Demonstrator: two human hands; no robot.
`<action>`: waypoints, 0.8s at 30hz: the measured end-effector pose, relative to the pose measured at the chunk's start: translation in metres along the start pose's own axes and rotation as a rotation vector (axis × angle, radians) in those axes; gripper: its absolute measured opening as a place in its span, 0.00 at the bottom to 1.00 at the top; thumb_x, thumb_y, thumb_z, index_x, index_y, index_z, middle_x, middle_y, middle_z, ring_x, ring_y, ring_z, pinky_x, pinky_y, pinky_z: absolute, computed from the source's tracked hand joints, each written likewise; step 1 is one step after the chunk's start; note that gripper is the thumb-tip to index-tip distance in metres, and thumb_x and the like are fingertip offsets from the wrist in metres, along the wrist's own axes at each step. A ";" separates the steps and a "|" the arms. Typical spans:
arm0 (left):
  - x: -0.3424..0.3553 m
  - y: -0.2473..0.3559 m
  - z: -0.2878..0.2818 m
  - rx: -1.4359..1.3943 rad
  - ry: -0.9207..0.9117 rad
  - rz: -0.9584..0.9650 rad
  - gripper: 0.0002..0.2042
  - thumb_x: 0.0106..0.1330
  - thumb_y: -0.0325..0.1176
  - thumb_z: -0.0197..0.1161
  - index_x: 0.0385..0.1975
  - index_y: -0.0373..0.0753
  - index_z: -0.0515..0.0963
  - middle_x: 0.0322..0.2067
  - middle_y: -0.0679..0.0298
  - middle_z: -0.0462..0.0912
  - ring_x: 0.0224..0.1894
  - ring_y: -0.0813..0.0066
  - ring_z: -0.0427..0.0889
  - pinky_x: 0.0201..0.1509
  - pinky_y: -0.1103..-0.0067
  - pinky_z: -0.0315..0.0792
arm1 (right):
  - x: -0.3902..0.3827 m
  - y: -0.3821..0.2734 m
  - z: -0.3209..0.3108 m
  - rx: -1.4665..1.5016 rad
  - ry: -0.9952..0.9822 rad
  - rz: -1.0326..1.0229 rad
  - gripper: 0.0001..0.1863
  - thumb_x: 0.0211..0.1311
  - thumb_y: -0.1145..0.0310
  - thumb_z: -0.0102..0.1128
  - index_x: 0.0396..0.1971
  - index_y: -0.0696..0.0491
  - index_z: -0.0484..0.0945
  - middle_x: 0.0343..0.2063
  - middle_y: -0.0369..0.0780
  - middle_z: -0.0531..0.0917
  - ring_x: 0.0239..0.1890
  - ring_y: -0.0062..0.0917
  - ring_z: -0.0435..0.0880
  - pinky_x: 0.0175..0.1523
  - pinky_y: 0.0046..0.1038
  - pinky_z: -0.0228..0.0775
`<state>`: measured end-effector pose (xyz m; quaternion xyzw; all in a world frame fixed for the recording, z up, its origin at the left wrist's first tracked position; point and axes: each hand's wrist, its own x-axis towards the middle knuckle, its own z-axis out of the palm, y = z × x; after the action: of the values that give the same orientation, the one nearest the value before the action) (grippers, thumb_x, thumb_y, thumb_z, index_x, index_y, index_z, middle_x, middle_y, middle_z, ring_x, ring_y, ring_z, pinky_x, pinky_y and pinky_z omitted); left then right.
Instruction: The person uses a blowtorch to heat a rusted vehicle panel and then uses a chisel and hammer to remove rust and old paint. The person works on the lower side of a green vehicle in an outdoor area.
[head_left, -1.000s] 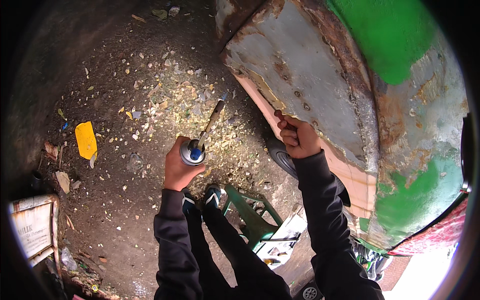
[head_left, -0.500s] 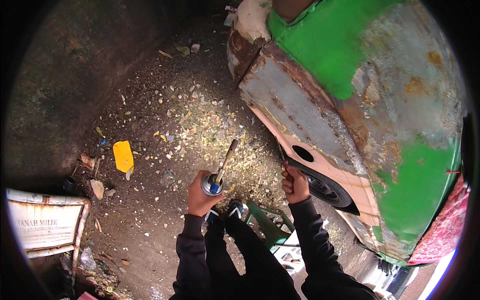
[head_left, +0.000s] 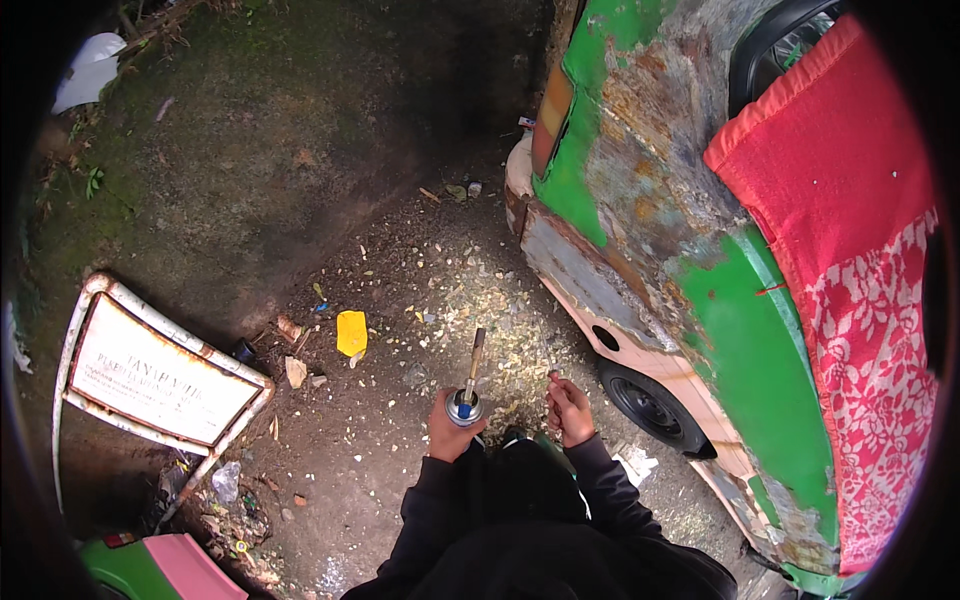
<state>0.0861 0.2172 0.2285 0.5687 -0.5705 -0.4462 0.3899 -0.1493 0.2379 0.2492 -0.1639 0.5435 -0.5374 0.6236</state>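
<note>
One gas torch [head_left: 466, 392], two hands [head_left: 452, 432], one green car [head_left: 700, 300], one wheel [head_left: 650, 405], one red cloth [head_left: 850, 250], one signboard [head_left: 160, 375], one yellow scrap [head_left: 351, 332]

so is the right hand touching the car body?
Apart. The head view shows the right hand raised over littered ground, with a clear strip of ground between it and the car body and wheel.

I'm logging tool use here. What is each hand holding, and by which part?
The left hand grips a gas torch by its canister, nozzle pointing away. The right hand is loosely curled; whether it holds anything cannot be told.
</note>
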 end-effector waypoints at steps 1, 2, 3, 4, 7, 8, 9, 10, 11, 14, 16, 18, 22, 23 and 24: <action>-0.011 0.006 -0.001 0.005 0.006 0.019 0.32 0.43 0.33 0.79 0.48 0.35 0.68 0.37 0.57 0.81 0.41 0.67 0.81 0.47 0.72 0.74 | -0.005 -0.003 -0.001 0.024 -0.070 0.011 0.07 0.71 0.64 0.54 0.38 0.52 0.70 0.21 0.32 0.71 0.14 0.14 0.66 0.17 0.18 0.56; -0.018 0.012 -0.005 0.004 0.008 0.008 0.33 0.43 0.33 0.79 0.48 0.35 0.68 0.38 0.57 0.80 0.42 0.67 0.81 0.48 0.73 0.74 | -0.007 -0.002 0.001 -0.016 -0.092 -0.054 0.08 0.71 0.64 0.53 0.39 0.52 0.70 0.22 0.33 0.72 0.14 0.14 0.67 0.18 0.19 0.57; -0.024 0.017 -0.008 0.002 0.008 -0.003 0.33 0.43 0.32 0.79 0.48 0.34 0.67 0.38 0.57 0.80 0.43 0.67 0.81 0.48 0.73 0.74 | -0.006 -0.001 0.004 -0.054 -0.112 -0.121 0.08 0.72 0.64 0.53 0.39 0.52 0.70 0.22 0.33 0.73 0.15 0.15 0.68 0.19 0.19 0.58; -0.032 0.021 -0.010 -0.002 0.008 -0.021 0.34 0.43 0.32 0.80 0.49 0.34 0.67 0.39 0.57 0.79 0.43 0.67 0.81 0.49 0.73 0.74 | -0.011 -0.003 0.007 -0.094 -0.130 -0.183 0.08 0.72 0.64 0.52 0.40 0.52 0.70 0.22 0.33 0.73 0.16 0.15 0.69 0.19 0.19 0.59; -0.049 0.015 -0.013 -0.041 0.031 0.014 0.38 0.45 0.30 0.79 0.54 0.32 0.63 0.44 0.53 0.77 0.47 0.62 0.79 0.53 0.71 0.72 | -0.024 -0.010 0.018 -0.126 -0.221 -0.216 0.05 0.72 0.68 0.51 0.40 0.52 0.69 0.23 0.33 0.74 0.17 0.15 0.70 0.19 0.19 0.60; -0.054 0.011 -0.016 -0.045 0.053 0.044 0.38 0.45 0.30 0.79 0.55 0.32 0.62 0.45 0.52 0.76 0.48 0.61 0.78 0.54 0.71 0.71 | -0.028 -0.010 0.022 -0.136 -0.239 -0.214 0.04 0.72 0.69 0.51 0.40 0.52 0.69 0.23 0.33 0.74 0.16 0.15 0.69 0.19 0.19 0.60; -0.061 0.008 -0.020 -0.050 0.064 0.029 0.37 0.46 0.29 0.78 0.55 0.32 0.61 0.46 0.53 0.75 0.50 0.63 0.77 0.55 0.72 0.70 | -0.035 -0.010 0.026 -0.200 -0.261 -0.184 0.04 0.70 0.70 0.54 0.36 0.53 0.71 0.19 0.31 0.72 0.14 0.13 0.67 0.17 0.20 0.57; -0.066 0.004 -0.023 -0.060 0.074 0.015 0.37 0.48 0.28 0.77 0.55 0.32 0.61 0.47 0.53 0.74 0.51 0.64 0.76 0.57 0.73 0.69 | -0.042 -0.011 0.032 -0.252 -0.280 -0.179 0.05 0.69 0.69 0.55 0.34 0.53 0.71 0.18 0.31 0.70 0.14 0.13 0.67 0.17 0.21 0.56; -0.071 0.000 -0.027 -0.069 0.082 0.001 0.36 0.49 0.26 0.76 0.56 0.32 0.60 0.48 0.54 0.73 0.53 0.65 0.75 0.58 0.74 0.68 | -0.049 -0.010 0.040 -0.304 -0.299 -0.174 0.06 0.69 0.69 0.56 0.32 0.53 0.72 0.17 0.30 0.69 0.14 0.12 0.66 0.17 0.21 0.55; -0.074 -0.014 -0.041 -0.095 0.142 0.077 0.35 0.49 0.24 0.74 0.56 0.31 0.60 0.46 0.53 0.73 0.53 0.62 0.74 0.58 0.72 0.67 | -0.074 -0.002 0.078 -0.433 -0.279 -0.178 0.13 0.66 0.65 0.62 0.25 0.56 0.74 0.14 0.28 0.66 0.13 0.10 0.63 0.17 0.21 0.52; -0.078 -0.001 -0.051 0.041 0.174 0.084 0.38 0.46 0.26 0.75 0.58 0.30 0.59 0.48 0.49 0.72 0.53 0.52 0.74 0.58 0.67 0.67 | -0.082 0.012 0.095 -0.557 -0.265 -0.260 0.13 0.66 0.65 0.62 0.25 0.56 0.74 0.15 0.29 0.67 0.11 0.10 0.61 0.16 0.19 0.51; -0.083 0.000 -0.059 0.125 0.178 0.075 0.40 0.45 0.26 0.75 0.59 0.30 0.59 0.49 0.47 0.72 0.54 0.47 0.73 0.57 0.64 0.67 | -0.082 0.039 0.104 -0.629 -0.227 -0.363 0.15 0.64 0.63 0.64 0.24 0.58 0.75 0.14 0.29 0.68 0.14 0.11 0.62 0.19 0.22 0.53; -0.084 -0.008 -0.099 0.235 0.186 0.115 0.37 0.46 0.28 0.73 0.58 0.31 0.60 0.50 0.48 0.69 0.56 0.46 0.69 0.58 0.59 0.61 | -0.119 0.050 0.162 -0.776 -0.122 -0.511 0.18 0.59 0.58 0.69 0.24 0.59 0.76 0.14 0.33 0.68 0.18 0.16 0.64 0.24 0.25 0.60; -0.083 -0.011 -0.108 0.279 0.181 0.143 0.37 0.47 0.29 0.73 0.58 0.31 0.60 0.50 0.48 0.68 0.57 0.46 0.68 0.59 0.58 0.60 | -0.126 0.053 0.173 -0.798 -0.098 -0.502 0.19 0.58 0.57 0.69 0.25 0.59 0.76 0.14 0.35 0.70 0.18 0.17 0.67 0.25 0.26 0.62; -0.083 -0.014 -0.117 0.324 0.175 0.172 0.37 0.47 0.29 0.73 0.58 0.31 0.60 0.51 0.48 0.68 0.57 0.46 0.68 0.59 0.58 0.59 | -0.131 0.058 0.183 -0.819 -0.073 -0.492 0.19 0.57 0.55 0.69 0.25 0.58 0.77 0.15 0.37 0.72 0.18 0.18 0.70 0.26 0.27 0.65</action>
<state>0.2060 0.2931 0.2556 0.6098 -0.6453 -0.2624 0.3778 0.0574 0.3005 0.3345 -0.5387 0.6335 -0.4045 0.3806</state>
